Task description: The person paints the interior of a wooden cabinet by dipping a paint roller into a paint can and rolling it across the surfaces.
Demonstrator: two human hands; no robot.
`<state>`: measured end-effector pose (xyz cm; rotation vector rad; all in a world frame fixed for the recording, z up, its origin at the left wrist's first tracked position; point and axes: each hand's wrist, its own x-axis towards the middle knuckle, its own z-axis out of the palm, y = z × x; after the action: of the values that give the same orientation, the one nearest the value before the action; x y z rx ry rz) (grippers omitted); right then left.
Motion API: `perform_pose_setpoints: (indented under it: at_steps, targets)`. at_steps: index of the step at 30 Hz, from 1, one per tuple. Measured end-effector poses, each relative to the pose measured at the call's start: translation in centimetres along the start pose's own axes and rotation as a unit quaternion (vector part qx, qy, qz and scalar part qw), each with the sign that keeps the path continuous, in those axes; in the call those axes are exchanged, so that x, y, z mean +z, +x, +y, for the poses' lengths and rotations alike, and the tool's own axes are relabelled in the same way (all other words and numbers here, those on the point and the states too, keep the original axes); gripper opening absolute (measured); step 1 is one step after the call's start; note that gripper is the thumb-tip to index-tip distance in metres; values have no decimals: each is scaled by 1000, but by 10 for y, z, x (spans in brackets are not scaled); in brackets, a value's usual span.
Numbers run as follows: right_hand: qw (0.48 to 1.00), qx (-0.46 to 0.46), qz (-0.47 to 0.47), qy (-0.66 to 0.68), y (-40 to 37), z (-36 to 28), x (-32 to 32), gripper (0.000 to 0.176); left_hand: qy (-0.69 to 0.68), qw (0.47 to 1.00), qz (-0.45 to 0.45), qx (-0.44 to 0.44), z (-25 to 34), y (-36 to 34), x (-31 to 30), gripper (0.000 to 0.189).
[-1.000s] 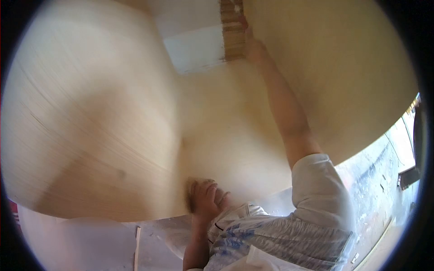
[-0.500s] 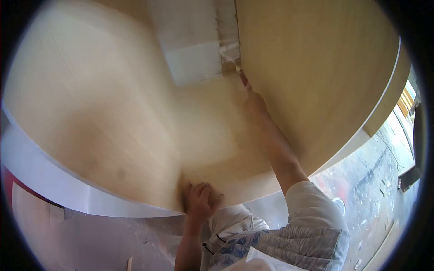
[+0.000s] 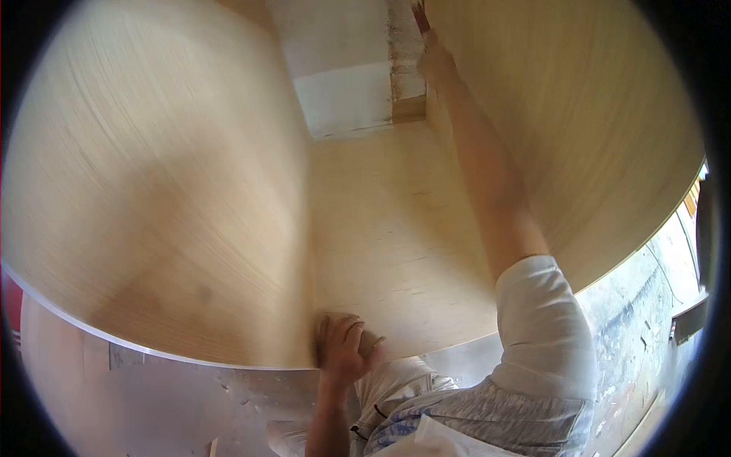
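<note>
I look into a pale plywood box. My left hand (image 3: 344,346) grips the near edge where the left panel (image 3: 152,190) meets the middle panel (image 3: 388,236). My right arm stretches far up along the right panel (image 3: 579,129). My right hand (image 3: 437,62) is closed on a thin reddish-brown tool (image 3: 419,15), whose tip sits at the top of the seam beside a rough white strip (image 3: 405,53). The tool's kind is too blurred to tell.
A white painted back surface (image 3: 343,84) fills the far opening between the panels. To the right and below lies a dusty floor (image 3: 647,305) with scraps. A pale board (image 3: 68,388) lies at the lower left. My grey patterned shirt (image 3: 487,411) fills the bottom.
My right hand has slid up the seam with the tool, from mid-height to the top of the view. My left hand keeps its grip on the near edge.
</note>
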<state>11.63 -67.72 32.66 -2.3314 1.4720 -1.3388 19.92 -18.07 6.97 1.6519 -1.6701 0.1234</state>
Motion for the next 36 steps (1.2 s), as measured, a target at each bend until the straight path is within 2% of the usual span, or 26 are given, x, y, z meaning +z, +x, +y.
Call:
perform_pose_setpoints:
  at_steps: [3, 5, 7, 9, 11, 12, 14, 17, 18, 20, 22, 25, 26, 28, 29, 31, 33, 35, 36]
  targets:
    - [1000, 4, -1, 4, -80, 60, 59, 62, 30, 999, -7, 13, 5, 7, -5, 43]
    - [999, -17, 16, 33, -93, 65, 65, 61, 40, 999, -2, 8, 6, 9, -3, 42]
    - [993, 79, -86, -7, -91, 34, 17, 60, 17, 999, 9, 29, 8, 7, -1, 42]
    - [999, 11, 17, -25, -37, 35, 14, 64, 17, 1000, 1, 24, 10, 7, -1, 42]
    - [994, -71, 76, -21, 16, 22, -9, 70, 18, 1000, -5, 18, 10, 10, 2, 43]
    - [997, -74, -6, 4, 23, 2, -43, 71, 20, 1000, -11, 17, 9, 10, 2, 43]
    - [993, -70, -90, 30, 30, -14, -50, 71, 21, 999, -24, 16, 7, 14, 2, 43]
    - [999, 35, -24, -1, 0, 15, 5, 70, 10, 999, -39, 17, 5, 17, 4, 43]
    - [999, 36, -8, 8, -36, 15, 10, 69, 24, 999, -37, 20, 4, 17, 6, 43]
    - [998, 51, -40, -13, -68, 58, 41, 68, 30, 998, -40, 23, 6, 18, 6, 43]
    - [989, 87, -114, -39, -101, 90, 55, 66, 45, 998, -41, 31, 10, 18, 3, 44]
    - [971, 141, -193, -14, -185, 91, 40, 62, 35, 999, -29, 29, 14, 15, 5, 44]
    - [970, 143, -196, -17, -198, 93, 41, 62, 32, 999, -32, 27, 14, 15, 5, 44]
    - [940, 206, -270, -37, -216, 96, 44, 65, 39, 998, -33, 43, 14, 18, 5, 45]
    - [939, 210, -270, -38, -218, 97, 48, 65, 38, 998, -36, 44, 13, 21, 5, 45]
    - [966, 165, -194, -48, -219, 100, 52, 57, 44, 997, -24, 56, 14, 24, 4, 43]
    - [975, 131, -167, -67, -212, 101, 46, 60, 38, 997, -21, 61, 12, 29, 3, 43]
    - [966, 109, -205, -113, -204, 96, 30, 63, 31, 997, -14, 63, 21, 21, -2, 43]
    - [951, 96, -255, -147, -194, 91, 22, 64, 33, 997, -8, 65, 21, 20, -3, 42]
